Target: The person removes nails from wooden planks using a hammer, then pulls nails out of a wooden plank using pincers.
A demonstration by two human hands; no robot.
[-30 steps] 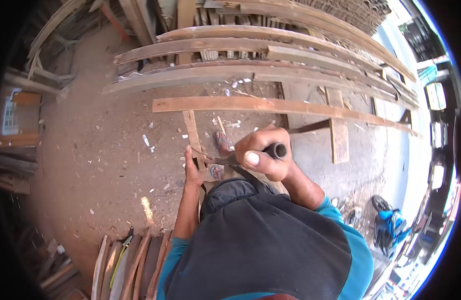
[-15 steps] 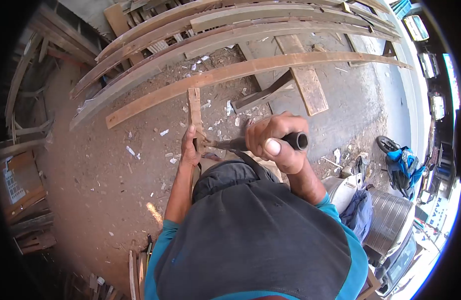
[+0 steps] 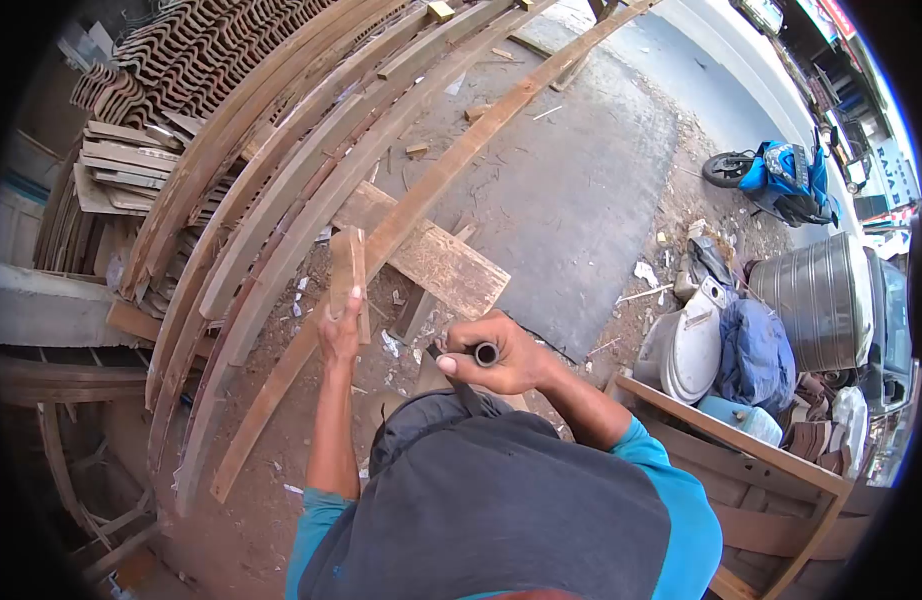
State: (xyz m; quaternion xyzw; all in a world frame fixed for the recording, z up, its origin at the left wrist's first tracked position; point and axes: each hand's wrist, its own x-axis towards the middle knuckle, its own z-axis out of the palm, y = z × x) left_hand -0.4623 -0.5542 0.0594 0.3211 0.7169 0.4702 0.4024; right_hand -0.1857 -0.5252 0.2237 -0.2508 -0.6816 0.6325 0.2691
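Observation:
A short wooden piece [image 3: 347,262] stands up from my left hand [image 3: 339,330], whose fingers and thumb are closed round its lower part. In my right hand [image 3: 496,355] is a dark tool with a round hollow handle end [image 3: 486,353], gripped in a fist near my waist. The tool's far end points toward the left hand but is mostly hidden. Just past the wooden piece, a long narrow beam [image 3: 451,160] runs diagonally, crossing a wide plank [image 3: 441,262].
Several long beams [image 3: 271,215] lie at the left, near stacked roof tiles [image 3: 191,60]. On the right are a blue motorcycle [image 3: 781,180], a metal tank [image 3: 813,300], a white toilet [image 3: 686,345] and a wooden frame [image 3: 741,430].
The view has turned to the right, bringing the toilet, tank and wooden frame into sight. The wooden piece and the tool's working end now show apart. Both hands keep their holds.

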